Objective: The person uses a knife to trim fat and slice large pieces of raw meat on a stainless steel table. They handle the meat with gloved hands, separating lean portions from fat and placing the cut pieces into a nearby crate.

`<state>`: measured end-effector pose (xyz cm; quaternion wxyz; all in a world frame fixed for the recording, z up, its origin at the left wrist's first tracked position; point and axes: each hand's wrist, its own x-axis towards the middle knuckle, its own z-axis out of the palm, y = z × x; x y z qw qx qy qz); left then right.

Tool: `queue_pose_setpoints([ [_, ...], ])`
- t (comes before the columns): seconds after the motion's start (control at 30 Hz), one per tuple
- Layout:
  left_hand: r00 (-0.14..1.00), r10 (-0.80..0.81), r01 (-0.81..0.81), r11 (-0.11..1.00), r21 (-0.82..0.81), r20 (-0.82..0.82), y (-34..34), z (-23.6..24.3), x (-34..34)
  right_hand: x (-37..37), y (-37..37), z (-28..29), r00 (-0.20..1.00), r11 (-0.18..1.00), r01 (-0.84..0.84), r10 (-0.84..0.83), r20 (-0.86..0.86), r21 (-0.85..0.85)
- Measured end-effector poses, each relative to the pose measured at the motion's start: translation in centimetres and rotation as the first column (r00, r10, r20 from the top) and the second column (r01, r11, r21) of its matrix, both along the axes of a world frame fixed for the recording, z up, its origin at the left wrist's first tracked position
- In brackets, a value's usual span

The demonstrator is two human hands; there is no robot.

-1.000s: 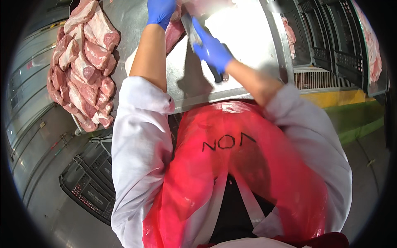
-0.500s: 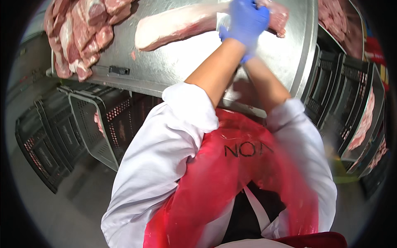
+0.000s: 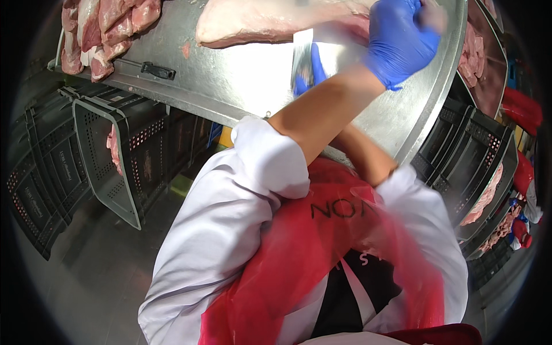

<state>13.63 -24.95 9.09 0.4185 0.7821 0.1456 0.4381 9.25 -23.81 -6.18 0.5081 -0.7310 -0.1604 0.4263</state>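
Observation:
A long, pale pork loin (image 3: 259, 23) with a fat-covered side lies across the far part of the steel table (image 3: 241, 75). My left hand (image 3: 402, 43), in a blue glove, reaches over to the right and is closed on the loin's blurred right end. Under my left forearm crosses my right arm. My right hand (image 3: 317, 64), also blue-gloved, is mostly hidden by that forearm, and its fingers show only in part. From it a knife (image 3: 303, 49) with a shiny blade points away from me, its tip by the loin's near edge.
Raw meat pieces (image 3: 109, 29) are heaped at the table's far left. A black-handled tool (image 3: 158, 71) with a thin metal shaft lies along the near edge. Black crates (image 3: 132, 155) stand below left, others (image 3: 460, 138) at right; a tray of meat (image 3: 472, 54) is far right.
My left hand has moved right, to the loin's end, apart from my right hand. The blade shows more fully now. The view has shifted, so the table sits higher in the picture.

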Motion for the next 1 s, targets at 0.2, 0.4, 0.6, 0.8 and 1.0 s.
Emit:
queue_pose_setpoints([
  [0.2, 0.943, -0.253, 0.322, 0.858, -0.4, 0.217, 1.8, 2.4, -1.2, -2.3, 2.4, 0.0, 0.989, 0.983, 0.13, -0.138, 0.051, 0.128],
  [0.4, 0.868, -0.187, 0.45, 0.686, -0.571, 0.459, 3.5, 5.6, -2.5, -8.5, 1.0, -1.8, 0.933, 0.995, 0.035, -0.065, 0.353, 0.091],
  [0.6, 0.775, -0.143, 0.521, 0.696, -0.494, 0.616, 5.4, 7.5, -2.4, -7.4, 4.5, 1.1, 0.996, 0.999, -0.021, 0.017, 0.09, 0.04],
  [0.8, 0.727, -0.209, 0.604, 0.648, -0.465, 0.654, 7.4, 10.0, -4.1, -10.7, 7.2, 5.4, 0.984, 0.987, 0.092, -0.07, 0.165, -0.129],
  [1.0, 0.71, -0.153, 0.608, 0.627, -0.487, 0.688, 9.2, 11.7, -6.0, -13.5, 9.5, 1.7, 0.947, 0.996, 0.032, -0.003, 0.321, -0.083],
])
